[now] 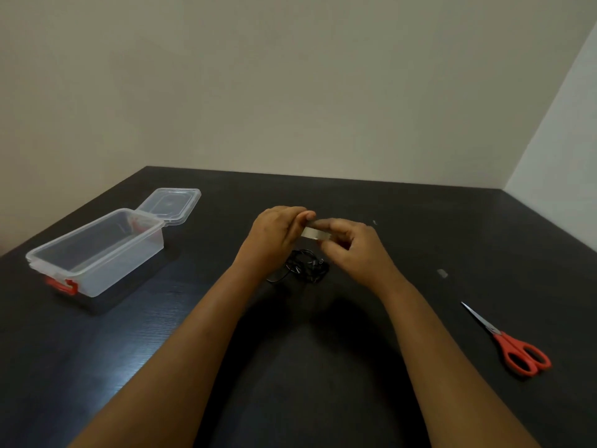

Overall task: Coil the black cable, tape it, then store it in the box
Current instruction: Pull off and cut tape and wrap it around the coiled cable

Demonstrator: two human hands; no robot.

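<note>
Black cable [305, 267] sits bundled in a loose tangle on the dark table [420, 221], right in the middle, just near of both hands and partly tucked under them, with one strand trailing off to the left. Above it, a short strip of tape [315, 233] is stretched between the two hands. The left hand [277, 231] pinches the strip's left end, thumb tip up on top and fingers curled in. The right hand [352, 247] pinches the right end with its fingers folded (this one is a bit blurred, so the exact grip is hard to read). Both forearms reach in from the near edge.

Out to the left, well apart from the cable, stands the clear plastic box [97, 273], open, with a red latch [63, 285] at its near end. Its clear lid [171, 205] lies flat at the far end, touching the box's rim. Over on the right, near side, red-handled scissors [513, 344] lie closed, blades pointing far-left. A small grey scrap [442, 273] lies on the table between the scissors and the hands; what it is, I cannot tell.
</note>
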